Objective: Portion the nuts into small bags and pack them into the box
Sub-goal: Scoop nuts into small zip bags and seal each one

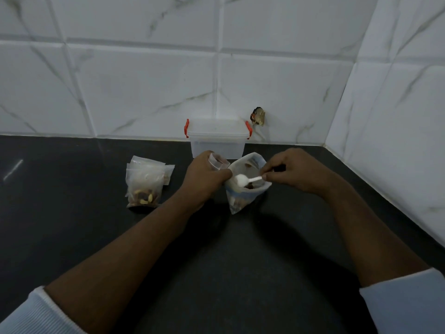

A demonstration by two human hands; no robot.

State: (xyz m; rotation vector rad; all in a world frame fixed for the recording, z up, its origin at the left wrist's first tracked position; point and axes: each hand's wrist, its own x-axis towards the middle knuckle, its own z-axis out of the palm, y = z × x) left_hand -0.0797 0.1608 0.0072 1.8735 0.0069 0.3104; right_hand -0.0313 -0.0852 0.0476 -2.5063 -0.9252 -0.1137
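Note:
A large clear bag of nuts [240, 201] stands open on the black counter. My right hand [296, 172] pinches the handle of a white plastic spoon [243, 180], whose bowl sits over the bag's mouth. My left hand [204, 177] grips a small clear bag [218, 161] beside the large bag's left rim. To the left, a filled small bag of mixed nuts [143, 189] lies on a few other small bags. A clear plastic box [218, 137] with red latches and its lid on stands at the wall behind my hands.
The black counter [72, 213] runs to white marble-look tiled walls at the back and right. A small dark thing [258, 116] sticks out of the back wall right of the box.

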